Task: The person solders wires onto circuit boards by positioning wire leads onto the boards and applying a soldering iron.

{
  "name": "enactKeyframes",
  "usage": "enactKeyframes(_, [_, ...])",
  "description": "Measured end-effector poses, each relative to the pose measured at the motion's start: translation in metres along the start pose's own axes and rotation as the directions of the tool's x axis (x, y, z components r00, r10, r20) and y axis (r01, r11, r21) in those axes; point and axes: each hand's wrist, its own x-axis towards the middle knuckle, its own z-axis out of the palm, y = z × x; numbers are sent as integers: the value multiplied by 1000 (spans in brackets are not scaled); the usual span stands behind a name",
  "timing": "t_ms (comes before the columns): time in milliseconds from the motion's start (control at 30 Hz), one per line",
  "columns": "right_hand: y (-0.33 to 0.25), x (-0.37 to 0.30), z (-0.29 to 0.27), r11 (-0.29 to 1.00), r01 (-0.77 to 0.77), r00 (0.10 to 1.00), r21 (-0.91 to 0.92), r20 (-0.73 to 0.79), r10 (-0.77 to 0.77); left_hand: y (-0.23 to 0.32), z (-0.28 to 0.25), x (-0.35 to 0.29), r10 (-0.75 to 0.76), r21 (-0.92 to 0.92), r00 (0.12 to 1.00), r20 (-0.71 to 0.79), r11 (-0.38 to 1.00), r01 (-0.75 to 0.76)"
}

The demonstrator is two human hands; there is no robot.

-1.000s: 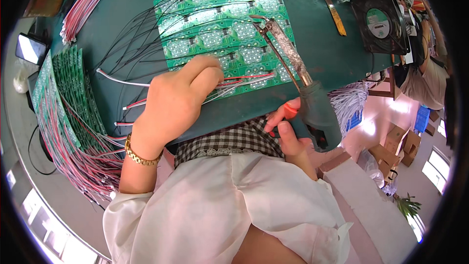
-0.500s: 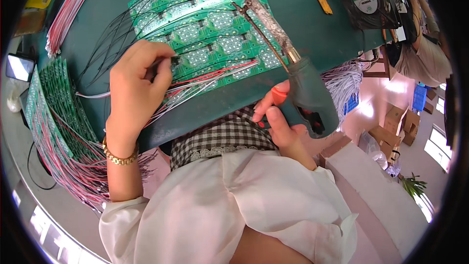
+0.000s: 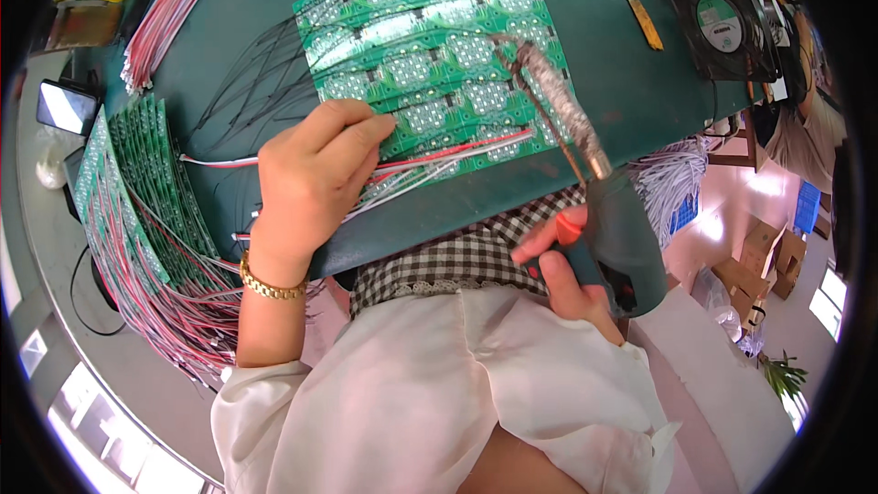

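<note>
My left hand point(image 3: 322, 174) rests at the near left edge of a green panel of circuit boards point(image 3: 453, 46), thumb and forefinger pinched together over its lower rows. What lies between those fingertips is hidden. Red and white wires point(image 3: 448, 157) pass beneath this hand and along the panel's near edge. Thin black wires point(image 3: 251, 73) trail off the panel's left side. In my right hand point(image 3: 578, 279) is a dark-bodied soldering gun point(image 3: 624, 233), a finger at its orange trigger area. Its pale metal barrel and bent tip reach over the right part of the panel, apparently above the surface.
Wired boards point(image 3: 146, 197) hang in a stack at the left table edge, beside a phone point(image 3: 67, 108). Far left lies a red and white wire bundle point(image 3: 178, 9). A black fan point(image 3: 722, 23) and a wooden-handled tool point(image 3: 637, 5) are far right. Grey wires point(image 3: 672, 169) hang at right.
The whole view has shifted. Against the panel, the soldering gun's tip has come nearer to me, and my left hand has moved slightly right and nearer, its fingers now pressed together.
</note>
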Motion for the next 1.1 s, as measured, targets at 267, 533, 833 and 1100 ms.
enactKeyframes(267, [6, -13, 14, 980, -102, 989, 171, -86, 118, 2, 2, -3, -89, 4, 996, 16, 996, 89])
enactKeyframes(533, [-8, -17, 4, 905, -406, 900, -128, 115, 420, 2, 1, -1, -87, 2, 996, -31, 996, 87])
enactKeyframes(833, [-11, -5, 10, 902, -305, 911, -304, 183, 370, 1, 0, 1, -133, -59, 991, -19, 990, 132])
enactKeyframes(1100, [-20, 7, 28, 545, -724, 590, 422, -32, 807, -1, 1, 1, -130, -77, 991, -24, 989, 128])
